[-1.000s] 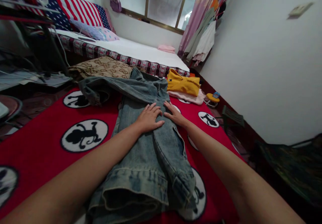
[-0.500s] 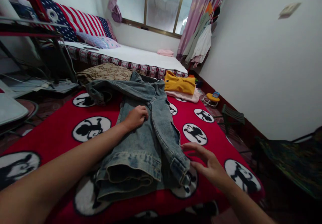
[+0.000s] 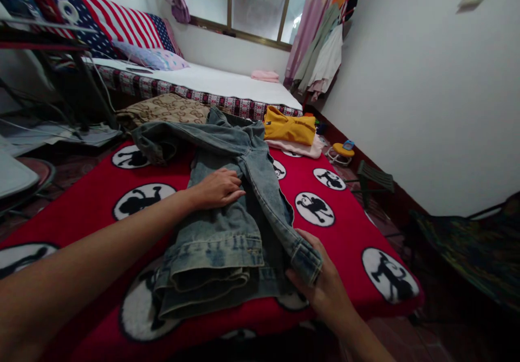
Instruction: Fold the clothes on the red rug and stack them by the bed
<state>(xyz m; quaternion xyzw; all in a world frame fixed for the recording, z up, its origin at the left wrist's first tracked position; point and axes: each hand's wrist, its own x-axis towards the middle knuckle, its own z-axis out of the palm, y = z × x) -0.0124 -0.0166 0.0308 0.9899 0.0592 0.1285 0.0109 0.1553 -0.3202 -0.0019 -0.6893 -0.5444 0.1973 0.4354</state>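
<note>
A faded blue denim jacket (image 3: pixel 221 226) lies partly folded on a red cloth (image 3: pixel 345 243) patterned with black figures in white circles. One sleeve crosses the top toward the left; the other runs down the right side. My left hand (image 3: pixel 219 187) rests on the jacket's body, its fingers stretched toward the inner edge of the right sleeve. At the lower end of that sleeve, my right hand (image 3: pixel 320 280) is closed around the cuff (image 3: pixel 307 260), with the thumb on the near side and fingers partly hidden behind the fabric.
A folded yellow garment (image 3: pixel 289 126) sits on a pale pink one (image 3: pixel 303 148) behind the jacket. Brown patterned fabric (image 3: pixel 166 108) lies at the far left. Beyond stands a bed (image 3: pixel 227 83). A folding stool (image 3: pixel 371 176) and a yellow-topped stool (image 3: pixel 343 149) are on the right.
My right hand has moved in from beside the sleeve and taken hold of its cuff, shifting it slightly right. My left hand's fingers have straightened from a curled pose.
</note>
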